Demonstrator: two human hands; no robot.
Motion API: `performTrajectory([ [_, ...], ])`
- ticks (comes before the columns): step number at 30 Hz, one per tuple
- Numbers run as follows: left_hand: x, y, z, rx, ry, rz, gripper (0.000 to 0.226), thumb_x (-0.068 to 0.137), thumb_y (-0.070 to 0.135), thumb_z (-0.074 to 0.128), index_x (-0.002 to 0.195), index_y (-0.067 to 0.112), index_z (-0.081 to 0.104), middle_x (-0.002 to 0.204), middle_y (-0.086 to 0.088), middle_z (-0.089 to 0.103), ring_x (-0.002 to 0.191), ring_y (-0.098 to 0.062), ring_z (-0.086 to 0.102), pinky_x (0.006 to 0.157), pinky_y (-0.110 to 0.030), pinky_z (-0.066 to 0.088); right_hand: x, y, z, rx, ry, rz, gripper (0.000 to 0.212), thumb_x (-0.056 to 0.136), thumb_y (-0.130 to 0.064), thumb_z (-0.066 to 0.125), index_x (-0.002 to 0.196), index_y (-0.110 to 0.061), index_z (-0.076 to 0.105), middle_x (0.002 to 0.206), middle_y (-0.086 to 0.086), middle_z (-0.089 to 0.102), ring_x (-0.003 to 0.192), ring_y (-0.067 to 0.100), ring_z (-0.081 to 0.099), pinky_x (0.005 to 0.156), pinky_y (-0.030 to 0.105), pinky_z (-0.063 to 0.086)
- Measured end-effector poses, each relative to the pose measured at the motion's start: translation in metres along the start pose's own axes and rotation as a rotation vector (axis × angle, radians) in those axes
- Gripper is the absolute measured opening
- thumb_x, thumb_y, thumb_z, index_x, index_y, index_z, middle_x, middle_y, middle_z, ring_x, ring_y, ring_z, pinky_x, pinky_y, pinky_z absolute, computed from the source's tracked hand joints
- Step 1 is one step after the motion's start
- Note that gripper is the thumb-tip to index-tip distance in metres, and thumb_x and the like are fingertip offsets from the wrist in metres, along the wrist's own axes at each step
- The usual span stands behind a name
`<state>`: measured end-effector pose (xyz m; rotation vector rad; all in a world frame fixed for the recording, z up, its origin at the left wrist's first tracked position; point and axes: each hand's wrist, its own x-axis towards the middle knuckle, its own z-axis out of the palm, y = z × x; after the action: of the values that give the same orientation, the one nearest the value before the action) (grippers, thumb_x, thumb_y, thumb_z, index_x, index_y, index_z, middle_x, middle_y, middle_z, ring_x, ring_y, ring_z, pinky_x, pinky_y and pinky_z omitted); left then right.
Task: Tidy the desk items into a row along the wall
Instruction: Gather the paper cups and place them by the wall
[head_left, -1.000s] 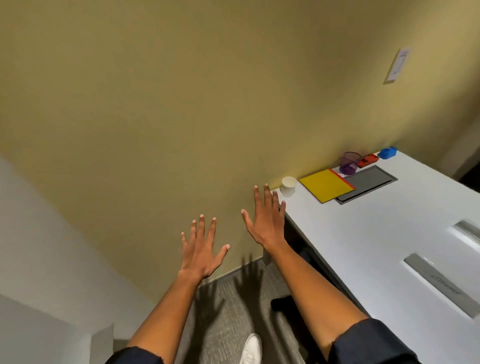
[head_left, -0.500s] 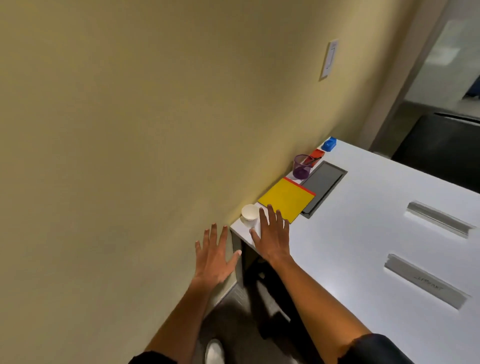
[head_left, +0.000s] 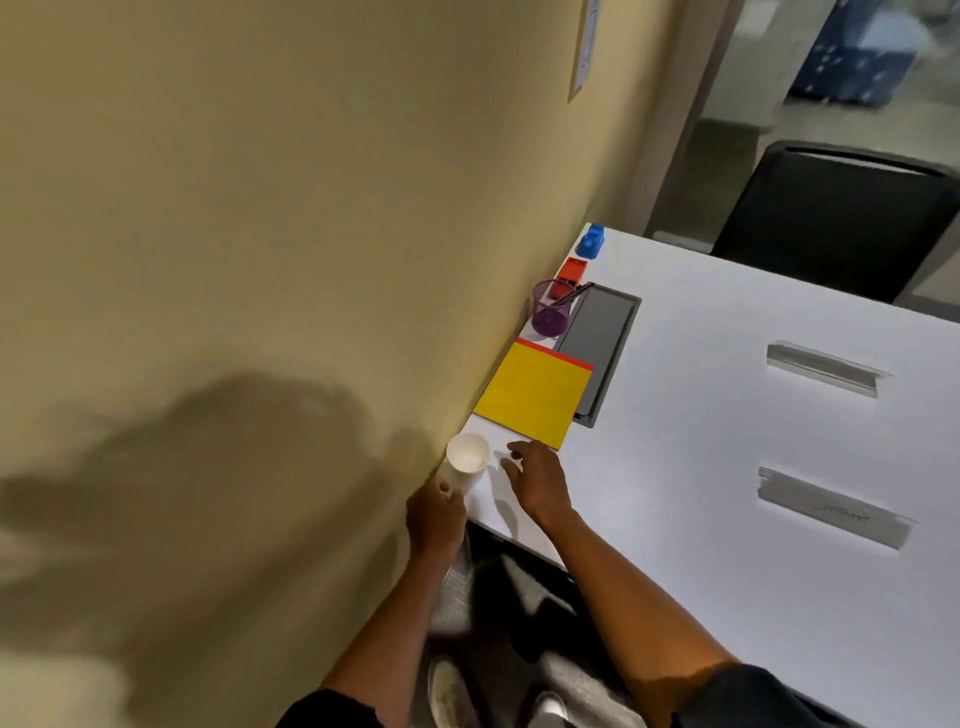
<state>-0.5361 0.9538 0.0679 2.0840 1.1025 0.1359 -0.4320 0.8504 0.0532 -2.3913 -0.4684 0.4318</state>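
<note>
against the tan wall (head_left: 260, 208), a white desk (head_left: 727, 467) carries tidied items.

We can read no text anywhere. The flat grey metal plate (head_left: 834, 507) set into the white desk top (head_left: 701, 467) bears a faint embossed word, but we find it too blurred to make out.

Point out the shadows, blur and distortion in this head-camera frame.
Head view: the arms cast a large soft shadow on the wall; the left hand at the white cup is slightly blurred, the right hand throws a small shadow on the desk; the background beyond the chair is smeared; wide-angle bending tilts the straight edges.
</note>
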Motion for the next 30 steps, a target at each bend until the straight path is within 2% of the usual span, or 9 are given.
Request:
performTrajectory([
  [2, 0.009, 0.004, 0.005, -0.084, 0.012, -0.099, 0.008, 0.085, 0.011, 0.055, 0.078, 0.009, 0.059, 0.078, -0.009, 0.061, 0.075, -0.025, 0.054, 0.068, -0.028, 0.039, 0.014, -0.003, 0.006, 0.089, -0.008, 0.053, 0.033, 0.092, -0.024, 0.063, 0.123, -0.011, 0.062, 0.119, 0.01, 0.063, 0.107, 0.024, 0.061, 0.09, 0.031, 0.046],
  [4, 0.017, 0.005, 0.01, -0.135, 0.027, -0.174, 0.014, 0.085, 0.012, 0.055, 0.086, 0.003, 0.065, 0.088, -0.014, 0.068, 0.082, -0.03, 0.059, 0.072, -0.03, 0.042, 0.026, -0.007, 0.01, 0.12, -0.022, 0.075, 0.032, 0.09, -0.024, 0.066, 0.12, -0.012, 0.064, 0.114, 0.01, 0.065, 0.099, 0.022, 0.064, 0.085, 0.03, 0.046],
  [6, 0.025, 0.008, 0.015, -0.178, 0.049, -0.238, 0.02, 0.085, 0.012, 0.054, 0.093, 0.0, 0.067, 0.096, -0.016, 0.069, 0.09, -0.034, 0.062, 0.074, -0.032, 0.043, 0.037, -0.008, 0.015, 0.126, -0.032, 0.099, 0.033, 0.089, -0.025, 0.068, 0.118, -0.012, 0.065, 0.111, 0.008, 0.066, 0.098, 0.021, 0.063, 0.086, 0.03, 0.046],
  [9, 0.035, 0.012, 0.018, -0.24, 0.068, -0.278, 0.022, 0.087, 0.013, 0.053, 0.096, -0.001, 0.068, 0.099, -0.017, 0.07, 0.093, -0.033, 0.063, 0.079, -0.036, 0.047, 0.047, -0.007, 0.023, 0.15, -0.04, 0.126, 0.032, 0.086, -0.026, 0.07, 0.115, -0.012, 0.066, 0.107, 0.005, 0.068, 0.1, 0.019, 0.062, 0.088, 0.031, 0.046],
  [13, 0.049, 0.02, 0.026, -0.29, 0.064, -0.319, 0.022, 0.087, 0.018, 0.062, 0.098, 0.001, 0.069, 0.101, -0.015, 0.071, 0.095, -0.03, 0.064, 0.084, -0.038, 0.05, 0.061, -0.008, 0.029, 0.153, -0.03, 0.117, 0.03, 0.083, -0.026, 0.074, 0.108, -0.011, 0.069, 0.099, 0.004, 0.071, 0.091, 0.017, 0.064, 0.084, 0.031, 0.051],
  [18, 0.061, 0.023, 0.033, -0.23, 0.113, -0.34, 0.021, 0.083, 0.016, 0.067, 0.097, 0.0, 0.07, 0.098, -0.016, 0.072, 0.09, -0.031, 0.067, 0.079, -0.036, 0.051, 0.07, -0.011, 0.03, 0.107, -0.049, 0.118, 0.014, 0.082, -0.014, 0.072, 0.095, -0.009, 0.071, 0.097, 0.008, 0.07, 0.086, 0.02, 0.063, 0.069, 0.024, 0.043],
  [25, 0.07, 0.029, 0.033, -0.235, 0.088, -0.378, 0.015, 0.076, 0.003, 0.068, 0.089, -0.004, 0.071, 0.092, -0.021, 0.072, 0.088, -0.037, 0.068, 0.075, -0.04, 0.053, 0.074, -0.011, 0.03, 0.095, -0.07, 0.203, 0.015, 0.079, -0.007, 0.068, 0.094, -0.007, 0.068, 0.1, 0.012, 0.068, 0.089, 0.026, 0.063, 0.069, 0.026, 0.045],
  [30, 0.083, 0.014, 0.046, -0.199, 0.018, -0.436, 0.022, 0.071, 0.016, 0.074, 0.084, -0.001, 0.071, 0.081, -0.017, 0.073, 0.08, -0.03, 0.07, 0.071, -0.04, 0.059, 0.077, -0.011, 0.028, 0.107, -0.093, 0.256, 0.019, 0.076, -0.011, 0.07, 0.094, -0.005, 0.067, 0.1, 0.013, 0.067, 0.089, 0.026, 0.061, 0.066, 0.025, 0.037],
])
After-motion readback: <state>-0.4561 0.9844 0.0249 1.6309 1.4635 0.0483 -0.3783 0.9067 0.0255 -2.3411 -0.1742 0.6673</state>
